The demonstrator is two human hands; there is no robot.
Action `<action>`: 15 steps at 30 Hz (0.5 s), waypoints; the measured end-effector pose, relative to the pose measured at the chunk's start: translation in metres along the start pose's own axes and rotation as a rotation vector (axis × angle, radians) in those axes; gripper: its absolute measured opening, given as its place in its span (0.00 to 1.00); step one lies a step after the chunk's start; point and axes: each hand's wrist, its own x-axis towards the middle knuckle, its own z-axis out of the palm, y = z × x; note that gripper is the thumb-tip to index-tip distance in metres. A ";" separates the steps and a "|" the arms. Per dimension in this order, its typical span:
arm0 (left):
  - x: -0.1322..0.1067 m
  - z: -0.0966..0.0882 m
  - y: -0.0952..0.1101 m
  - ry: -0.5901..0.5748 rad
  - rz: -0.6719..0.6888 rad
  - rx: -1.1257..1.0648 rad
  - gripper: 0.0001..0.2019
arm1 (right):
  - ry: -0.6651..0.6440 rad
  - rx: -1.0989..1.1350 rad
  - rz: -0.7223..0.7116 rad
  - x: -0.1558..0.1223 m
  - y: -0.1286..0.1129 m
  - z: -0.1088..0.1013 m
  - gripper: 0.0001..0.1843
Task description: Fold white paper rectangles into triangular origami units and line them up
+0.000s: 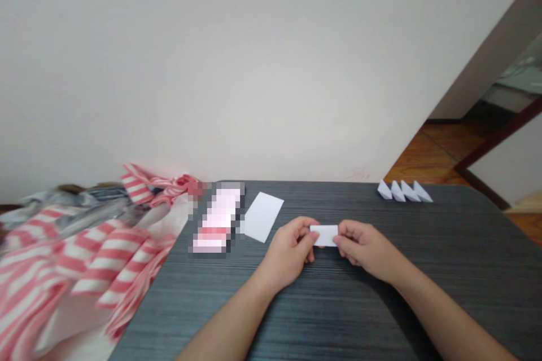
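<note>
Both hands meet over the middle of the dark grey table (322,316). Between them is a small folded white paper strip (324,234). My left hand (290,251) pinches its left end and my right hand (366,249) pinches its right end, fingers curled around it. The strip is held level just above the tabletop.
A flat white paper sheet (263,216) lies behind my left hand. A blurred pink and white object (217,218) sits to its left. Several folded white paper triangles (404,191) stand in a row at the back right. Red-and-white striped plastic bags (71,271) are heaped off the table's left edge.
</note>
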 end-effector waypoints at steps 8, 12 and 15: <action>-0.001 0.000 0.000 0.009 -0.006 -0.005 0.10 | -0.001 -0.061 -0.010 -0.002 -0.008 0.002 0.10; -0.002 0.000 0.001 -0.003 -0.005 -0.001 0.10 | 0.000 -0.097 0.010 -0.003 -0.011 0.003 0.09; -0.003 -0.001 0.004 -0.013 0.031 0.043 0.09 | -0.009 -0.145 -0.008 -0.004 -0.014 0.002 0.10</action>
